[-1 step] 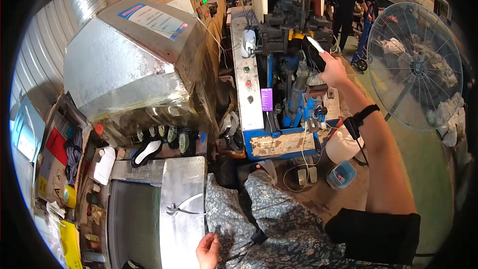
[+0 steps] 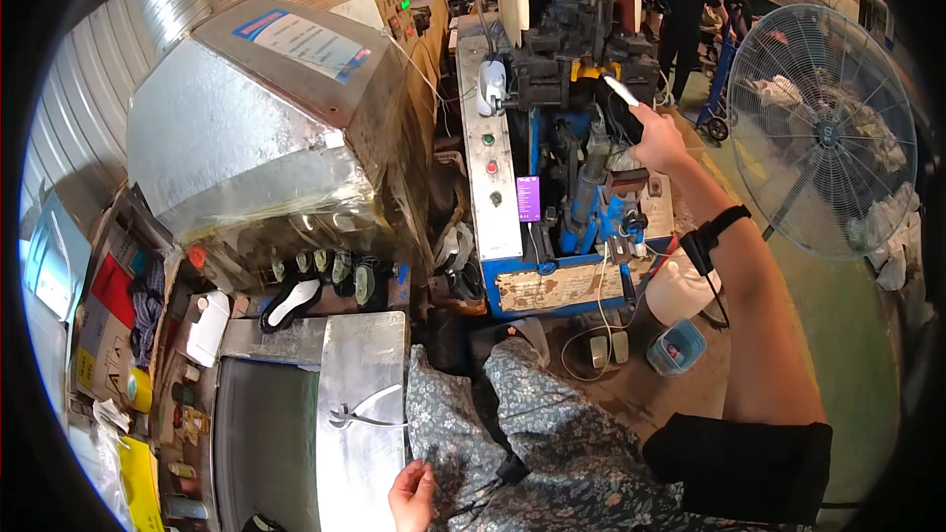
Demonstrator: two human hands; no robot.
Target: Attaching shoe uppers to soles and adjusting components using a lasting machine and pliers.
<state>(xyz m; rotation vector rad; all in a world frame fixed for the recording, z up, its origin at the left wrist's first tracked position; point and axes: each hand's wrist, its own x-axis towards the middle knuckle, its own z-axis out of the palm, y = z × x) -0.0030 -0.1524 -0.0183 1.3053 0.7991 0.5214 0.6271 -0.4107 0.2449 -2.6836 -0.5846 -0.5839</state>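
Observation:
At the front of the pressing machine (image 2: 581, 34), my right hand (image 2: 658, 141) is closed on a shoe (image 2: 622, 92) with a white, sole-shaped underside and a dark body. Its far end reaches beneath the machine's dark metal head, beside a yellow part; how far in it sits is hidden. My left hand (image 2: 412, 496) rests low by my thigh and the metal plate's edge, fingers curled, with no object visible in them. Pincers (image 2: 365, 408) lie on the bare metal plate (image 2: 360, 355) just beyond it. A black shoe (image 2: 291, 303) with a white underside lies by the heater hood.
The metal hood (image 2: 246, 138) fills the left, several shoes under its lip. A dark conveyor belt (image 2: 266, 433) runs beside the plate. A large fan (image 2: 826, 133) stands at right. A white jug (image 2: 680, 288) and blue tub (image 2: 677, 347) sit below the machine. People stand behind.

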